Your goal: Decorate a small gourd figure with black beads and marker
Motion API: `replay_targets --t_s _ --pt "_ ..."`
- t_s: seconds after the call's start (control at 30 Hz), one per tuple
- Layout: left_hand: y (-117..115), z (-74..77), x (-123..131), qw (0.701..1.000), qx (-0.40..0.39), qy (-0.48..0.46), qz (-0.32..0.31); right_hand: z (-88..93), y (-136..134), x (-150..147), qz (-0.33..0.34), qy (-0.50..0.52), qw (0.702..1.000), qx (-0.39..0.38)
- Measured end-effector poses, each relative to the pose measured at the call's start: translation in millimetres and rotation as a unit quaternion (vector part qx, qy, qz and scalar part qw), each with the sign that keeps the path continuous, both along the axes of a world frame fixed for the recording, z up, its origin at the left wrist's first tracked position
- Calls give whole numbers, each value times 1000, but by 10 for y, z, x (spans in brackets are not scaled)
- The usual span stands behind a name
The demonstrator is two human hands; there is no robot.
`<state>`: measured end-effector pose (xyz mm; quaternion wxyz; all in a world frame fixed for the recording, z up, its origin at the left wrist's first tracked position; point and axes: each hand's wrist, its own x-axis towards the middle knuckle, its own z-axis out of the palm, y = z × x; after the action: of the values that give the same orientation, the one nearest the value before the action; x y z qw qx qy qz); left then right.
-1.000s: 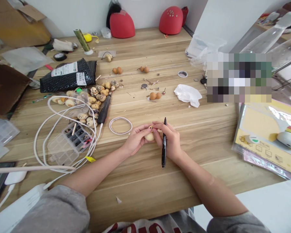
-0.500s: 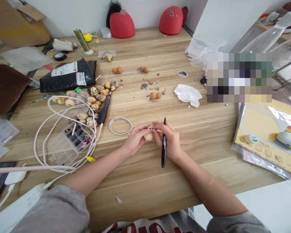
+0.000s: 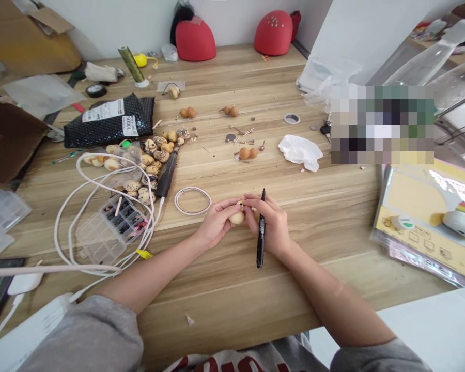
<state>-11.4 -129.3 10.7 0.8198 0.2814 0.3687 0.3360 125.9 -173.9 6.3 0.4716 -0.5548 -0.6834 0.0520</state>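
A small pale gourd (image 3: 237, 218) with dark spots near its top sits between my hands over the front middle of the wooden table (image 3: 201, 289). My left hand (image 3: 216, 221) is closed around its left side, with the thumb across the front. From the other side, my right hand (image 3: 275, 221) touches the gourd's top with its fingertips. That same hand holds a black marker pen (image 3: 261, 242), which stands almost upright across the fingers. Most of the gourd's upper part is hidden by my fingers.
Left of my hands lie a white cable ring (image 3: 192, 200), a black hand tool (image 3: 166, 175), an open compartment box (image 3: 120, 219) and a heap of speckled gourds (image 3: 160, 147). Brown gourds (image 3: 248, 153) and white crumpled paper (image 3: 300, 151) lie beyond. Yellow packaging (image 3: 422, 206) is at right.
The gourd has turned slightly between my fingers and its lower end has shifted a little left. The marker's lower end has swung slightly left. Both hands keep their hold.
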Motion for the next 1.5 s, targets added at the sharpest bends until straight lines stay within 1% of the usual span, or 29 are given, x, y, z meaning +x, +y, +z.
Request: replay_targets --t_s 0.2,0.37,0.5,0.7,0.83,0.93,1.03,1.1,1.23,1.3,1.4,1.5 --pt "5 0 3 1000 0 0 3 -23 4 28 1 -31 999 7" --pt "8 -47 -3 1000 10 -8 3 -23 7 56 0 -60 998 5" --pt "4 -57 -2 1000 19 -9 5 9 8 55 -4 -68 998 11" --pt "0 -20 2 1000 18 13 13 22 12 52 -7 -76 997 18" --pt "-1 -36 -7 1000 20 1 13 21 14 54 -3 -66 998 15" --pt "-6 -52 -12 1000 24 -9 5 23 19 49 -1 -38 999 9" --pt "-14 -53 -13 999 32 -17 -5 31 19 43 -6 -1 1000 21" --pt "-18 -45 -12 999 39 -21 -12 41 7 39 -17 26 999 25" --pt "-22 -28 -17 998 56 -20 -32 60 -41 25 -44 107 993 3" --pt "-22 -23 -21 997 62 -17 -40 66 -58 16 -41 166 985 2" --pt "-22 -15 -24 997 60 -18 -42 73 -58 9 -26 259 965 21" --pt "-25 -4 -23 998 52 -20 -44 80 -46 25 -44 314 948 32"
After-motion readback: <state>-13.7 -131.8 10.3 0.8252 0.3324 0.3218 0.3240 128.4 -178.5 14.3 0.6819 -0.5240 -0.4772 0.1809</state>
